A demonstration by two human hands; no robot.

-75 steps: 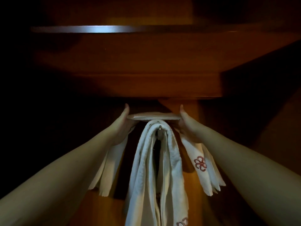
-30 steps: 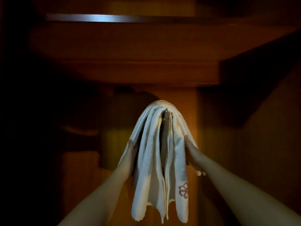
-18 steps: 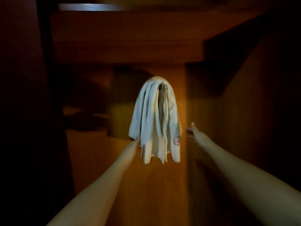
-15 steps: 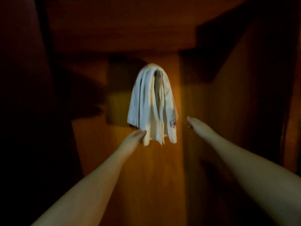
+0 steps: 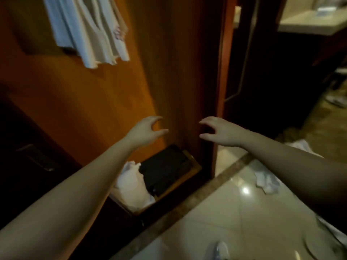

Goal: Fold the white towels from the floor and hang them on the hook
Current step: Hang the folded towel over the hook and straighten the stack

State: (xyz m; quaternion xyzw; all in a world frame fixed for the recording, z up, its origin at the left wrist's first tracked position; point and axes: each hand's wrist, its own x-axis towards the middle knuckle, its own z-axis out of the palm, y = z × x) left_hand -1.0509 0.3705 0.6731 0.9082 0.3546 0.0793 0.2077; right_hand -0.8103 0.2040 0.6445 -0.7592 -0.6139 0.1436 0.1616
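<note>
dim warm light | glare spot on floor tile (image 5: 245, 190) | motion blur | dark left edge

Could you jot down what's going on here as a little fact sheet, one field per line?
Hung towels: white towels drape down the wooden panel, upper left; the hook is out of view
Left hand: empty, fingers loosely curled
Right hand: empty, fingers loosely curled
Still on floor: crumpled white towel on the glossy tiles, under the right forearm
Cabinet base: white cloth beside a black object

No text, label, brand or number can be read anywhere. The hanging white towels (image 5: 90, 32) bear only a blurred red mark.
</note>
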